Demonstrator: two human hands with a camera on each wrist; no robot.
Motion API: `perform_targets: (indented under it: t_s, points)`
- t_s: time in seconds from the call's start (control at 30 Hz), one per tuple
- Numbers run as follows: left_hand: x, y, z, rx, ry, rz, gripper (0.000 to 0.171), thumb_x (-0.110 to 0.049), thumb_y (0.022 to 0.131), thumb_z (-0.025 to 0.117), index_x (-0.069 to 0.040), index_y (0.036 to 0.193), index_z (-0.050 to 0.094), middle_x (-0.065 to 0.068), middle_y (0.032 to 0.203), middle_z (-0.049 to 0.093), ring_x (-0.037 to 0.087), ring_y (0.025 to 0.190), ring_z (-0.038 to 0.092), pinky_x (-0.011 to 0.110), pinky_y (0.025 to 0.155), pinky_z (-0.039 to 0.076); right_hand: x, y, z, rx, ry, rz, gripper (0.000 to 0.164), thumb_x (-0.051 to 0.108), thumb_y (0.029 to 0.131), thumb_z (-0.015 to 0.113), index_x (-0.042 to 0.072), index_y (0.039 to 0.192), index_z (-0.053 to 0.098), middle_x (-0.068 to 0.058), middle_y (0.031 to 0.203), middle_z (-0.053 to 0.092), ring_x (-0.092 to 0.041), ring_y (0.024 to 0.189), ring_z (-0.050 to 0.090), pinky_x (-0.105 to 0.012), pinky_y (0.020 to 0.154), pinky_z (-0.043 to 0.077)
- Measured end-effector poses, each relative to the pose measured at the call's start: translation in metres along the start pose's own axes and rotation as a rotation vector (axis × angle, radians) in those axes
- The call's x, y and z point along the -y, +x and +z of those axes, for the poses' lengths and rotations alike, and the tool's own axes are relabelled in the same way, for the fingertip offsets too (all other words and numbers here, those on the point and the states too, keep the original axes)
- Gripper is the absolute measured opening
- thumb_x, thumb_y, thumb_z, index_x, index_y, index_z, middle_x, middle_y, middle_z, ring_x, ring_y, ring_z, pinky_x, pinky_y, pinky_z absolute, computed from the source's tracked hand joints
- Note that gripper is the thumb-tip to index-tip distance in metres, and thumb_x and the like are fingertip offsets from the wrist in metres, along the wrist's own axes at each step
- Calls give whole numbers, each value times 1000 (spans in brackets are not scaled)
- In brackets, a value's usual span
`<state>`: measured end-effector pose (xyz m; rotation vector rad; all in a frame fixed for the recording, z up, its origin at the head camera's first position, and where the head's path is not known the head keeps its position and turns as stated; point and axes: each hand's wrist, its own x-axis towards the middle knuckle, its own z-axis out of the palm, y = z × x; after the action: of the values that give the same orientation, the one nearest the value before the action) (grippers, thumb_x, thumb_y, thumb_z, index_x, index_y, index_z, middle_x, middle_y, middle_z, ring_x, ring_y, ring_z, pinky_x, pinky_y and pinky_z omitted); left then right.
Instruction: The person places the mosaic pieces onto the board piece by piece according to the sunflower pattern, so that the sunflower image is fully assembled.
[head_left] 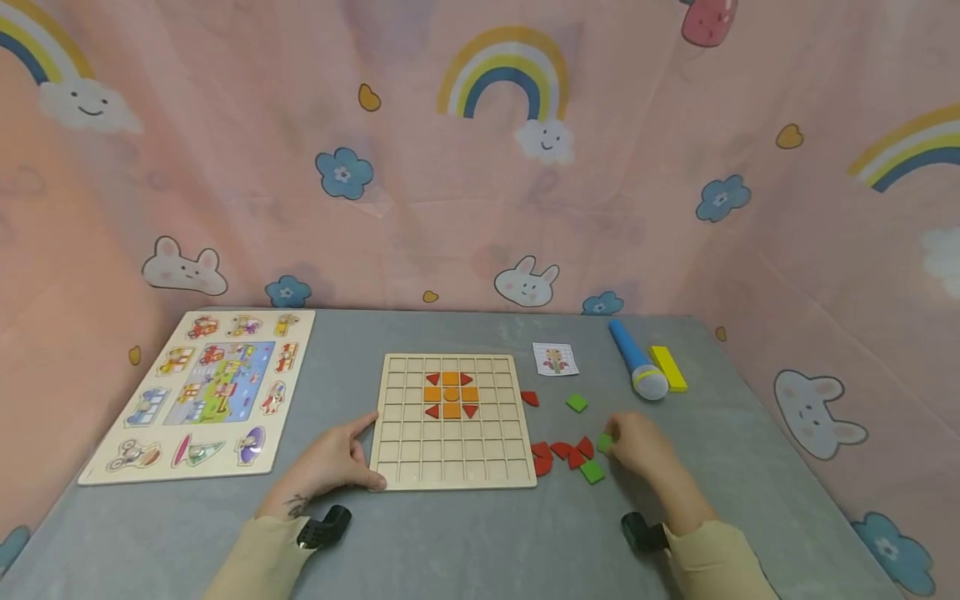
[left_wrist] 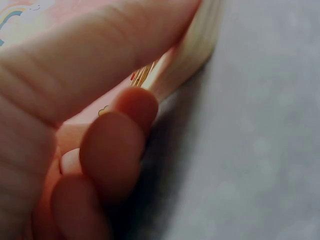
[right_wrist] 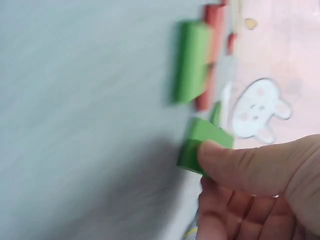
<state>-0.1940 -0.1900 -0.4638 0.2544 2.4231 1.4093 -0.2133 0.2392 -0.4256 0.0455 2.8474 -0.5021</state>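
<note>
A wooden grid board (head_left: pixel 453 462) lies at the middle of the table, with orange pieces (head_left: pixel 451 394) forming a cross and small red triangles at its corners. My left hand (head_left: pixel 333 458) holds the board's left side, thumb at the near corner and index finger farther up the edge. In the left wrist view the thumb (left_wrist: pixel 100 55) lies along the wooden rim, other fingers curled below. My right hand (head_left: pixel 645 446) pinches a green square tile (right_wrist: pixel 200 142) between thumb and fingers. Two more green tiles (head_left: pixel 577 403) and several red pieces (head_left: pixel 542 460) lie nearby.
A picture puzzle board (head_left: pixel 292 433) lies on the left. Beyond the grid board are a small pattern card (head_left: pixel 556 359), a blue toy microphone (head_left: pixel 630 350) and a yellow block (head_left: pixel 669 369). A pink patterned cloth (head_left: pixel 420 242) hangs behind the table.
</note>
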Motion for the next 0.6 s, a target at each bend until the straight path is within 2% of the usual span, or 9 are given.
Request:
perform_targets:
  t_s: [0.1, 0.17, 0.27, 0.4, 0.5, 0.6]
  points:
    - [0, 0, 0, 0, 1, -2, 113, -19, 54, 89, -3, 146, 24, 2, 56, 55, 9, 46, 43, 26, 44, 36, 20, 1, -4, 14, 66, -1, 6, 6, 81, 65, 5, 83, 59, -6, 81, 56, -21, 72, 49, -33, 62, 41]
    - [0, 0, -1, -4, 1, -6, 113, -19, 54, 89, -3, 146, 24, 2, 56, 55, 9, 46, 43, 26, 44, 36, 43, 3, -3, -11, 129, -50, 4, 7, 82, 64, 5, 84, 61, -5, 81, 57, -19, 71, 49, -31, 60, 40]
    - [1, 0, -2, -7, 3, -11, 113, -18, 54, 89, -3, 146, 24, 3, 56, 55, 10, 45, 43, 26, 44, 36, 82, 7, 7, -49, 266, -148, 9, 6, 83, 65, 3, 91, 67, -5, 82, 60, -16, 69, 53, -28, 59, 44]
    - [1, 0, -1, -11, 3, -13, 112, -17, 55, 89, -3, 146, 26, 3, 55, 55, 10, 45, 43, 26, 44, 36, 127, 13, 27, -25, 433, -253, 13, 1, 82, 64, 1, 93, 70, -7, 82, 63, -14, 63, 56, -26, 56, 47]
    - [1, 1, 0, -12, 3, -13, 111, -17, 54, 89, -4, 145, 27, 3, 55, 55, 10, 45, 43, 27, 45, 36, 151, 17, 41, 12, 430, -292, 8, 1, 81, 65, 3, 86, 71, -6, 82, 63, -14, 66, 54, -25, 58, 46]
    - [1, 1, 0, -15, 9, -8, 111, -18, 54, 89, -4, 145, 27, 2, 55, 54, 10, 45, 42, 26, 44, 36, 164, 20, 52, 14, 362, -341, 6, 0, 81, 66, 3, 82, 71, -5, 80, 64, -14, 69, 53, -25, 60, 45]
